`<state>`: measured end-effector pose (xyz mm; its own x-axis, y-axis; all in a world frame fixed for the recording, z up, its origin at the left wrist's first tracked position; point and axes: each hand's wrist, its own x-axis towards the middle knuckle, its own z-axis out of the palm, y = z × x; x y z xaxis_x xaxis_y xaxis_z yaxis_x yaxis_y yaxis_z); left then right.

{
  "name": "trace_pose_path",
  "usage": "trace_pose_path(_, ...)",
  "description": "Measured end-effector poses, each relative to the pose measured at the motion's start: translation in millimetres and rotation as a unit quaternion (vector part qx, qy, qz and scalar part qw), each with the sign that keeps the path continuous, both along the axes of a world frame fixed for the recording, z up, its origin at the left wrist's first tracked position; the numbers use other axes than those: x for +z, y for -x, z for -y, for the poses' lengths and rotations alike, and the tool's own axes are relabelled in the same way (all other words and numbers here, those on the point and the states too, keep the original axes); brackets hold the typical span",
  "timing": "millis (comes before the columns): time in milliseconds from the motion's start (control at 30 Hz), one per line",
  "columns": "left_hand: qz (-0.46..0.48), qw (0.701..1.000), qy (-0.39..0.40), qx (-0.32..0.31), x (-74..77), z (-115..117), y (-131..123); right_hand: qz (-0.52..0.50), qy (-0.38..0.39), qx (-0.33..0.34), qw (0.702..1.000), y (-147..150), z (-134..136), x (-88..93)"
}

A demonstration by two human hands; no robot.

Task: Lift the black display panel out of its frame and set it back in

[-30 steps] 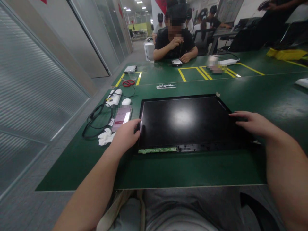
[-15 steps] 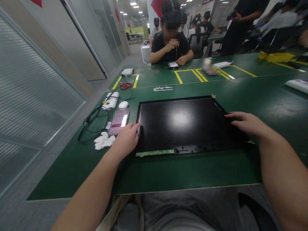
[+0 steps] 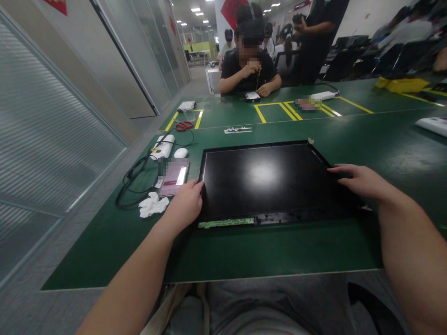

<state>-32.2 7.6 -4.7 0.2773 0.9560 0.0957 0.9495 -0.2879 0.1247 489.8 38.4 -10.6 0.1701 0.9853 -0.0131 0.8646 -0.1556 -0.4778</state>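
Note:
A large black display panel [image 3: 258, 186] lies on the green table in front of me, with light glaring off its middle. A narrow green circuit strip [image 3: 226, 223] runs along the left part of its near edge. My left hand [image 3: 186, 202] grips the panel's left edge, fingertips at the frame. At the right edge, my right hand [image 3: 359, 180] holds the frame, its fingers and thumb at the border. Small light tabs show at the far right and near right corners.
Left of the panel lie a phone [image 3: 174, 177], crumpled tissue [image 3: 152, 204], a white mouse-shaped object [image 3: 180, 153], a black cable [image 3: 120, 193] and red scissors [image 3: 184, 125]. White strips [image 3: 238, 130] lie beyond it. Across the table [image 3: 272, 253] a person [image 3: 249, 70] handles a small device.
The view has shifted slightly. Both hands keep their places at the panel's edges. In the background a standing person has moved left.

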Motion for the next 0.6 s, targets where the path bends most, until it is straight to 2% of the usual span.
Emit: trace_pose_path(600, -0.038, 0.999, 0.019, -0.002, 1.5, -2.2, -0.1, -0.002, 0.017, -0.007, 1.000, 0.1, 0.1, 1.8)
